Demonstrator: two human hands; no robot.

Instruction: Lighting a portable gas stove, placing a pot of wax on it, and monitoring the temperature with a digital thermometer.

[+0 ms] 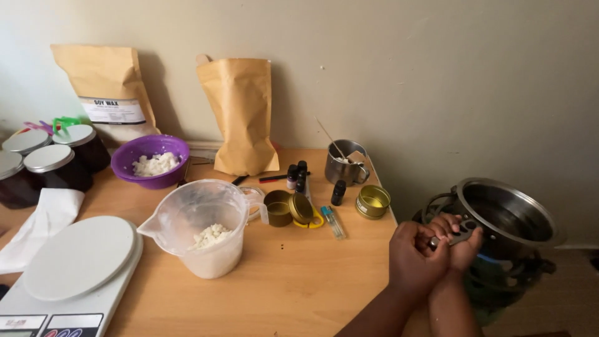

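Observation:
A steel pot (524,215) sits on a dark wire burner stand (527,268) just off the table's right edge. Its flat metal handle (463,234) points left. My right hand (467,251) is closed around that handle from below. My left hand (415,259) is wrapped against the right one, its fingers closed over the handle's end. The pot looks empty inside.
On the wooden table (299,281) stand a clear plastic jug with white wax flakes (209,228), a purple bowl of flakes (151,161), a white scale (75,268), gold tins (373,201), small dark bottles (299,176), a metal mug (345,163), two brown paper bags (240,115) and dark lidded jars (53,163).

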